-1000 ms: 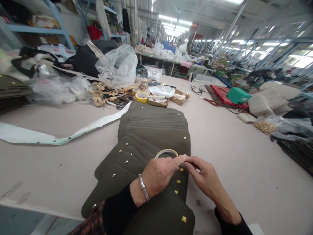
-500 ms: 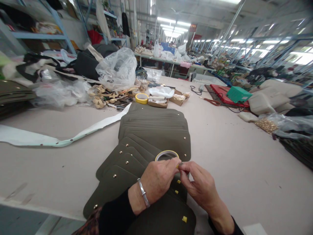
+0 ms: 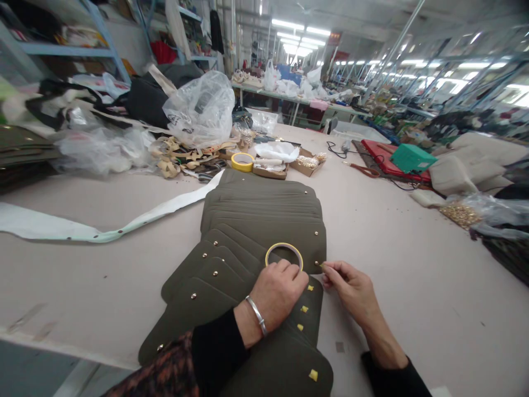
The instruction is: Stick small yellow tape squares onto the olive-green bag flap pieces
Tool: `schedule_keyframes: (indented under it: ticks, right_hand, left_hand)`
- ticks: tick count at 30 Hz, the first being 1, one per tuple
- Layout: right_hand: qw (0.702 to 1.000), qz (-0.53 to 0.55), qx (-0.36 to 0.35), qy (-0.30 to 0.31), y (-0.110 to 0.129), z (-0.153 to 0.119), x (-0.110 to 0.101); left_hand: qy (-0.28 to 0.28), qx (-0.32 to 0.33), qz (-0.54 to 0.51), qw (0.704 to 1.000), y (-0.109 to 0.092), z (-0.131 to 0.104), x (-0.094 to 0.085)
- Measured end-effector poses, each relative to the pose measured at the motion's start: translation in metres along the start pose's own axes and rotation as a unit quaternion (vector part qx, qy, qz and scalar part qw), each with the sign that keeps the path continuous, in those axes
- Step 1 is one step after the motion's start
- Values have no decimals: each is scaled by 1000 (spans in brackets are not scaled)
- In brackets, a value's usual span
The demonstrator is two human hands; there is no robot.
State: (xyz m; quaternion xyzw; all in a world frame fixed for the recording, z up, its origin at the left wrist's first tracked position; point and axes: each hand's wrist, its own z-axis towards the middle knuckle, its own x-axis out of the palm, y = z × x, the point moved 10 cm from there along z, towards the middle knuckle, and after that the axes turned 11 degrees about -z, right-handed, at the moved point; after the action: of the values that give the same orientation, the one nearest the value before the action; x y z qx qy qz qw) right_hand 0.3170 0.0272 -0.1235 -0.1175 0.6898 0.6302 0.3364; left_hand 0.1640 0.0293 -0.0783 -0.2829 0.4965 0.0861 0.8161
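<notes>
My left hand (image 3: 278, 291) is closed on a thin roll of yellow tape (image 3: 284, 246), its ring standing up above the knuckles. My right hand (image 3: 351, 289) pinches a small piece of yellow tape (image 3: 322, 266) between thumb and fingertips, close to a metal stud at the panel edge. Beneath lie overlapping dark olive panels (image 3: 264, 218) with rounded corners, several bearing shiny studs. Small yellow tape squares (image 3: 305, 309) stick along the right side of the nearer panels, one lower down near the front.
A white strip (image 3: 136, 225) runs leftward over the table (image 3: 397, 309). Behind the panels are another yellow tape roll (image 3: 242, 160), a box of studs (image 3: 308, 161) and plastic bags (image 3: 202, 107). A green box (image 3: 412, 159) sits on a red item at right.
My hands have moved apart. The right hand has pulled away to the right with a bit of tape, and another yellow square now shows on the panels. The view has shifted slightly.
</notes>
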Motion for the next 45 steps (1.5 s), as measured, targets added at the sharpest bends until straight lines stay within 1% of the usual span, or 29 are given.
schedule_keyframes:
  ticks: [2, 4, 7, 9, 13, 16, 19, 20, 21, 23, 25, 27, 29, 31, 34, 36, 38, 40, 42, 45]
  right_hand:
    - [999, -47, -24, 12, 0, 4, 1]
    - [993, -102, -51, 12, 5, 6, 4]
    - [978, -182, -98, -8, 17, 8, 8]
    - [967, -224, -117, -21, 23, 9, 10]
    - [951, -271, -143, -31, 34, 11, 15]
    - [942, -304, -140, -41, 35, 12, 12]
    - [941, -317, -101, -67, 25, 10, -4]
    - [941, -315, -102, -75, 24, 9, -9]
    - [939, -312, -121, -79, 25, 7, -12]
    - [925, -315, -202, -69, 36, -1, -9]
    - [899, -331, -284, -41, 47, -9, 2]
    - [881, -349, -320, -23, 52, -12, 13]
    - [879, -361, -310, -26, 52, -8, 19]
    - [892, -355, -279, -31, 49, 0, 21]
    - [922, -328, -203, -31, 38, 16, 17]
    - [935, -323, -148, -19, 29, 24, 13]
    - [936, -334, -113, 11, 26, 27, 13]
    - [930, -348, -103, 53, 27, 22, 16]
    - [923, -356, -103, 105, 31, 12, 21]
    - [915, -344, -100, 185, 32, -8, 30]
  left_hand:
    - [36, -9, 26, 999, 5, 2, 13]
    - [53, -12, 31, 998, 8, 3, 20]
    - [56, -16, 29, 998, 9, 3, 21]
    - [50, -18, 28, 998, 10, 3, 19]
    - [39, -20, 13, 999, 12, 3, 18]
    - [30, -28, 5, 999, 14, 3, 17]
    - [18, -42, 8, 999, 18, 3, 15]
    - [16, -45, 9, 999, 19, 3, 15]
    - [15, -46, 10, 999, 19, 4, 15]
    - [16, -51, 16, 998, 21, 7, 15]
    - [20, -57, 23, 998, 22, 10, 14]
    - [28, -61, 28, 997, 23, 11, 14]
    - [35, -57, 28, 997, 23, 12, 14]
    - [39, -49, 25, 998, 22, 12, 13]
    - [37, -41, 17, 998, 22, 10, 11]
    - [37, -40, 8, 998, 20, 9, 9]
    - [38, -38, -4, 999, 18, 8, 5]
    - [36, -34, -20, 999, 16, 6, 0]
    - [26, -28, -42, 998, 15, 4, -6]
    - [-6, -19, -79, 997, 17, 2, -16]
